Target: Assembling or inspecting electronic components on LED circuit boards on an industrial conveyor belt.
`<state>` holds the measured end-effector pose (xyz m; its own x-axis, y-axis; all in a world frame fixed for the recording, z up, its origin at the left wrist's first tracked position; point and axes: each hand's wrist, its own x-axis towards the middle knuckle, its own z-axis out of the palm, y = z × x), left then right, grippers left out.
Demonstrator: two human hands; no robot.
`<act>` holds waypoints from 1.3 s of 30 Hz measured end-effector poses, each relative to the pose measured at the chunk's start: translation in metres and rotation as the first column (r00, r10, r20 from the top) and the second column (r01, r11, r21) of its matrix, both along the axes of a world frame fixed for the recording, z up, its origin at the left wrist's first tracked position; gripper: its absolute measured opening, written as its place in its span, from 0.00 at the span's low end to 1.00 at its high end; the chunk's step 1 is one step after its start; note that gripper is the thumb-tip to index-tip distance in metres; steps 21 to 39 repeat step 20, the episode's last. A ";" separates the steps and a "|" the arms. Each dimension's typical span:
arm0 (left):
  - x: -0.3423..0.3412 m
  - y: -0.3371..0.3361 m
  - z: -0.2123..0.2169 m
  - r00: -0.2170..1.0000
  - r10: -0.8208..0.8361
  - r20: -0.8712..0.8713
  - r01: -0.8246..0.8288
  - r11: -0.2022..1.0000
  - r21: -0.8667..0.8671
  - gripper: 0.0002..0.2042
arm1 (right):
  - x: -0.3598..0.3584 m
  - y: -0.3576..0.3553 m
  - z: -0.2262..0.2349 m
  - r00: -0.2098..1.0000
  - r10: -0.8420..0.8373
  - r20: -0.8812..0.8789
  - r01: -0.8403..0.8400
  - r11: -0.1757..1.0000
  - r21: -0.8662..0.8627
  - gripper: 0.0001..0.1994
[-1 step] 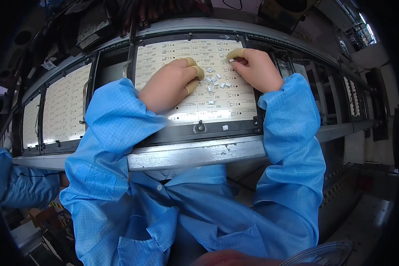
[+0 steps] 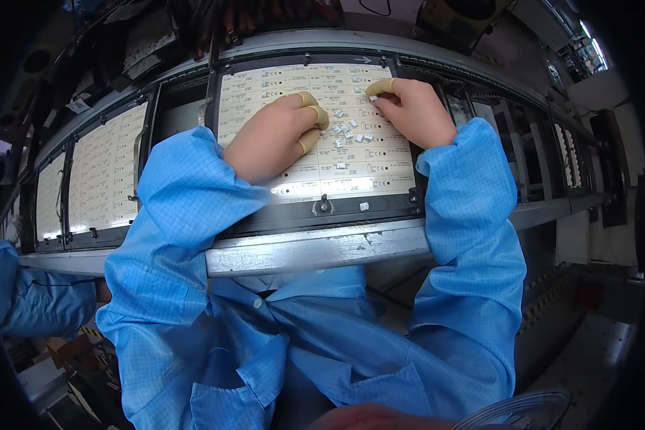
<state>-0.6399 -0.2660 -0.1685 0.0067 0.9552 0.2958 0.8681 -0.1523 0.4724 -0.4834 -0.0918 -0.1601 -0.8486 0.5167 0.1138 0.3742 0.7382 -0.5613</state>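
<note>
A cream-coloured panel (image 2: pixel 304 188) of printed label strips lies in a dark frame before me. My right hand (image 2: pixel 414 111) pinches a small white connector-like part (image 2: pixel 374 99) between thumb and forefinger, over the panel's right column. My left hand (image 2: pixel 276 136) hovers at the panel's middle with thumb and fingers curled together; what its fingertips hold, if anything, is hidden. Yellow finger cots cover several fingertips. Between the hands lies a loose cluster of small white parts (image 2: pixel 348 133). Other such parts rest on strips higher up, and one white part (image 2: pixel 342 165) sits lower down.
One stray white part (image 2: pixel 364 206) lies on the black frame edge. A metal rail (image 2: pixel 315 251) runs along the near side. Similar panels (image 2: pixel 107 172) stand to the left on the line. At far left, another person's blue sleeve (image 2: pixel 50 301) shows. Dark bins (image 2: pixel 147 54) stand behind.
</note>
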 end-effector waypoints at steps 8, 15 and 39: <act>-0.017 -0.009 0.027 0.418 0.272 0.867 -0.119 0.962 -0.245 0.05 | -0.003 -0.006 -0.006 0.999 -0.017 -0.047 0.022 0.994 0.107 0.08; -0.080 -0.014 0.016 0.090 -0.034 0.995 0.191 0.981 0.016 0.12 | -0.006 0.008 -0.012 0.995 0.091 -0.033 -0.078 0.957 0.278 0.09; -0.058 -0.013 0.028 -0.003 -0.014 1.000 -0.125 0.992 0.014 0.05 | -0.011 -0.013 0.003 0.988 0.021 -0.154 -0.002 0.992 0.125 0.03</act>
